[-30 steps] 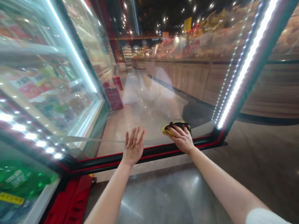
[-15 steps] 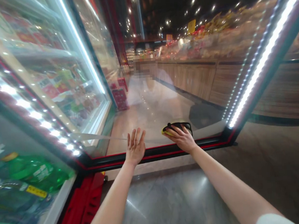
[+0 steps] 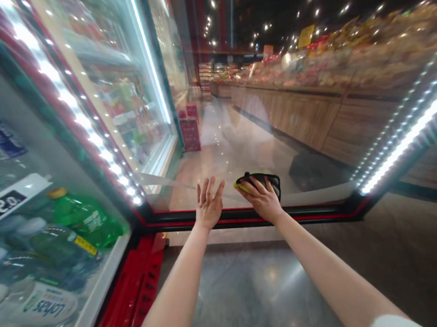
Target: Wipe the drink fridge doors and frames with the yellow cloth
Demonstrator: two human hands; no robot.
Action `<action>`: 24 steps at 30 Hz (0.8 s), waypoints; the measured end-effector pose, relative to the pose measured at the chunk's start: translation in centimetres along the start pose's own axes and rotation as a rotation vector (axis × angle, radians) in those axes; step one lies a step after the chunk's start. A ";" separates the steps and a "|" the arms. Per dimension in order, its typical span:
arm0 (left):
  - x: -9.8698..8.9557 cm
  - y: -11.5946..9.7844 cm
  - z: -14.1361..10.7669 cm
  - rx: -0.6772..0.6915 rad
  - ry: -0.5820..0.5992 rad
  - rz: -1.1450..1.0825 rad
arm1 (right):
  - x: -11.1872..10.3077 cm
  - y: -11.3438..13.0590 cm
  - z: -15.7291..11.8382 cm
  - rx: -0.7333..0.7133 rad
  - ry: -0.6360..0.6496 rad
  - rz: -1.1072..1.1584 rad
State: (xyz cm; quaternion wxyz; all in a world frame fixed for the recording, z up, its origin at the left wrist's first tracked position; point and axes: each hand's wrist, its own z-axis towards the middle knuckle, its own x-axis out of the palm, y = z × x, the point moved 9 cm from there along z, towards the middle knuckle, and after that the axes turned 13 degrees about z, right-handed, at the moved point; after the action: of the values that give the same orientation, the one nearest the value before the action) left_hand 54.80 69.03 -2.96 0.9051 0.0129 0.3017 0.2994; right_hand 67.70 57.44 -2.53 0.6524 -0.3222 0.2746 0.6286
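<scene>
A glass cooler door stands open in front of me, its black lower frame edged with red lines. Low on the pane rests my left hand, palm down, fingers spread, with nothing in it. To its right, my right hand presses a yellow and black cloth flat against the glass, just above the bottom frame. The fingers lie over the cloth and hide part of it. A faint reflection of a person shows in the pane.
Left of me, the open cooler holds a green bottle and several clear bottles behind a price tag. Bright LED strips line the door's sides. Beyond the glass are red boxes and a long wood-panelled display counter.
The view has shifted, so the door, hands and cooler sit further right in the picture, and more of the cooler shelf shows. Both hands stay low on the glass, the right with the cloth.
</scene>
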 end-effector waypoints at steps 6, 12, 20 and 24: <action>0.5 0.6 -0.2 -0.007 0.048 -0.030 | -2.9 -4.2 -1.7 0.109 -0.064 -0.044; 0.2 0.5 -0.2 0.003 0.070 -0.016 | -1.7 -0.9 3.4 0.337 -0.211 0.000; -0.3 1.4 -1.0 0.037 0.077 0.002 | 0.0 -0.8 -1.1 -0.084 0.079 0.053; -0.5 1.3 -1.2 -0.003 0.088 0.001 | -2.3 -2.0 1.3 0.122 -0.060 0.039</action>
State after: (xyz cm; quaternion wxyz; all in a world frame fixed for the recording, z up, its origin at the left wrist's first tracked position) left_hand 53.12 69.62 -3.38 0.8908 -0.0014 0.3408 0.3006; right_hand 69.50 56.96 0.21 0.6664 -0.2576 0.2988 0.6327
